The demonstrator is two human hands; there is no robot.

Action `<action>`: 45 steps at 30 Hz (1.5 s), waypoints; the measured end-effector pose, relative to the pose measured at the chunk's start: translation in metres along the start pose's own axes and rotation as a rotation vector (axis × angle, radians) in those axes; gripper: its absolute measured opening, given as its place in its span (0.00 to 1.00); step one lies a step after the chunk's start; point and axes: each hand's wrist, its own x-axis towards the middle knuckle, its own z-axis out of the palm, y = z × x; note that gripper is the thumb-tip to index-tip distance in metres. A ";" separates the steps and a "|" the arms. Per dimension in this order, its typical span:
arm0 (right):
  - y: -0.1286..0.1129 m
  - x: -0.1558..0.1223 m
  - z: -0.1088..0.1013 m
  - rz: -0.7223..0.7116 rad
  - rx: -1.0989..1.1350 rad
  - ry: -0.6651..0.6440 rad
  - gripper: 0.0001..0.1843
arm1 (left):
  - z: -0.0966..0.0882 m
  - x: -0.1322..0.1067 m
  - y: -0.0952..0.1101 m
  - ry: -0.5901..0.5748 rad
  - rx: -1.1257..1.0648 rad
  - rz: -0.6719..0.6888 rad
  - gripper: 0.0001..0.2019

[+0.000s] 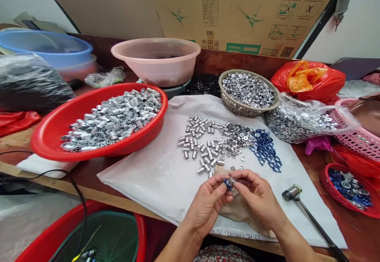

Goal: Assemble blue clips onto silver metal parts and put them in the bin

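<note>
Small blue-and-silver metal part [228, 184] pinched in the fingertips of left hand [206, 206] and right hand [257, 196], both grips closed on it, held above beige cloth [237, 214] on white plastic sheet [142, 175]. Loose silver metal cylinders [202, 143] and blue linked rings [265, 151] lie ahead on the sheet. Steel-headed hammer [292, 192] lies right; round red plastic basin [40, 143] of cylinders sits left.
</note>
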 end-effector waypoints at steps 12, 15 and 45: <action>-0.005 -0.010 -0.006 -0.040 -0.057 0.004 0.13 | 0.005 -0.008 -0.001 -0.008 0.030 -0.010 0.14; -0.007 -0.012 -0.005 -0.024 -0.056 -0.004 0.13 | 0.005 -0.010 0.000 -0.017 0.037 -0.006 0.14; 0.009 0.042 -0.027 -0.239 -0.658 0.055 0.10 | 0.009 -0.001 0.005 0.061 0.051 0.088 0.15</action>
